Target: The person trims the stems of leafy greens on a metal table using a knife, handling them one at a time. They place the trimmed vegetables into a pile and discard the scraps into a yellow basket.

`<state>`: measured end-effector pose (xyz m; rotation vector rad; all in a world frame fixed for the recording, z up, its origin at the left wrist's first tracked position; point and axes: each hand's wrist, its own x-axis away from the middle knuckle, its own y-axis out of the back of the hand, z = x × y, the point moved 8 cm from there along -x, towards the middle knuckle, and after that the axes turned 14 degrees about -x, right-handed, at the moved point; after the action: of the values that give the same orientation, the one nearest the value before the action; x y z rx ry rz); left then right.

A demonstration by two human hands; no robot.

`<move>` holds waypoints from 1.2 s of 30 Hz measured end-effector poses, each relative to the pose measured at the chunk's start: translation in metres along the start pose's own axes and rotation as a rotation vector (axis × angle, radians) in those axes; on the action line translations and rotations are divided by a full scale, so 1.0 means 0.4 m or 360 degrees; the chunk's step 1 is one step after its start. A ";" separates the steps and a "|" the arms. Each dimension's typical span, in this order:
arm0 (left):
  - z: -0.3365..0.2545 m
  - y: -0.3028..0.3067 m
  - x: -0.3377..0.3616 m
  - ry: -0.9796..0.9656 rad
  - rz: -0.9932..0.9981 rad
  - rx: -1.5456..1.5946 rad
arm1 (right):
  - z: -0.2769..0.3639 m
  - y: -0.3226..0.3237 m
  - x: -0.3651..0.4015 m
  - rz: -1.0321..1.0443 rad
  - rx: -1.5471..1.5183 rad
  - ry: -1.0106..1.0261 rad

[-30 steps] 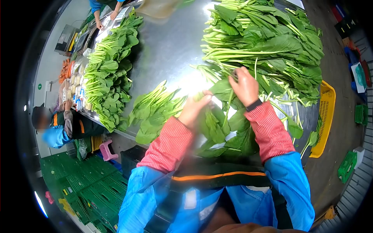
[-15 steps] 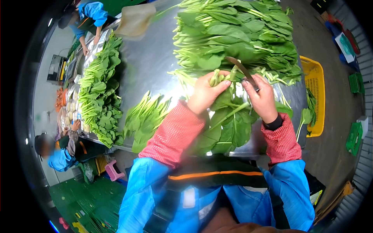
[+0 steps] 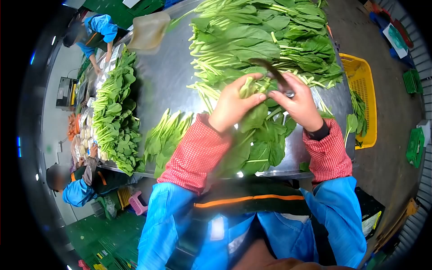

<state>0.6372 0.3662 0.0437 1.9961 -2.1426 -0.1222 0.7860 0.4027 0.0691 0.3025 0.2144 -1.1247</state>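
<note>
My left hand [image 3: 234, 104] grips a bunch of leafy greens [image 3: 263, 135] by its stems, leaves hanging down toward me. My right hand [image 3: 298, 104] holds a small knife [image 3: 270, 69], its dark blade angled up and left against the stem ends of the bunch. Both hands are over the near edge of the steel table [image 3: 175, 76], just in front of a large heap of the same greens [image 3: 265, 40].
A small pile of greens [image 3: 166, 137] lies left of my hands, and a long row of greens [image 3: 114, 112] runs along the table's left edge. A yellow crate [image 3: 362, 96] stands on the floor at right. Two other people work at the left side [image 3: 78, 186] and far end [image 3: 96, 29].
My hands lifted the bunch off the table and brought it up; the knife blade came into view at the stem ends and has moved slightly left. The view shifted toward the table's far end.
</note>
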 end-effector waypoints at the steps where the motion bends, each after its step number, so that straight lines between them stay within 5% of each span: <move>1: -0.003 0.002 0.000 -0.0015 0.0009 -0.0059 | 0.004 -0.021 -0.017 0.0159 -0.0014 -0.0001; 3: -0.006 0.028 -0.001 -0.0045 0.0022 -0.0176 | 0.006 0.009 -0.037 0.0011 -0.0016 0.0086; 5: -0.056 0.115 0.004 -0.0370 -0.0349 -0.1115 | 0.022 0.080 -0.047 -0.0305 -0.0458 -0.0039; 7: -0.070 0.183 0.018 -0.0391 -0.0504 -0.1076 | 0.032 0.117 -0.063 -0.0271 -0.0677 -0.0198; 8: -0.054 0.200 0.022 -0.0136 -0.0476 -0.0812 | 0.045 0.119 -0.073 -0.0208 -0.0722 -0.0219; 12: -0.101 0.138 0.033 -0.0093 -0.0082 -0.0069 | 0.097 -0.001 -0.095 0.0044 -0.0202 -0.0032; 15: -0.076 0.055 0.042 -0.0035 0.0271 0.0165 | 0.058 -0.118 -0.083 0.0334 -0.0482 -0.0232; 21: 0.082 0.121 0.129 0.0237 0.0386 -0.0686 | -0.158 -0.144 -0.009 0.0743 -0.0227 -0.0712; 23: 0.179 0.161 0.181 0.0451 0.0423 -0.0668 | -0.261 -0.145 0.006 0.0790 0.0309 -0.0766; 25: 0.282 0.201 0.224 0.0586 0.0278 -0.0085 | -0.248 -0.188 0.006 0.0596 0.0842 -0.0198; 29: 0.317 0.228 0.256 0.0696 -0.0044 0.0774 | -0.332 -0.351 -0.031 0.0412 0.0776 -0.0140; 33: 0.375 0.266 0.247 0.0605 -0.0325 0.0916 | -0.425 -0.492 -0.058 0.0571 0.1141 -0.0259; 36: 0.414 0.319 0.260 0.0800 -0.0656 0.0865 | -0.409 -0.476 -0.045 0.0428 0.0833 -0.0182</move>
<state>0.4717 0.2592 -0.0815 2.3857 -1.5276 0.8882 0.6029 0.3987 -0.1033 0.7077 -0.2240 -0.9132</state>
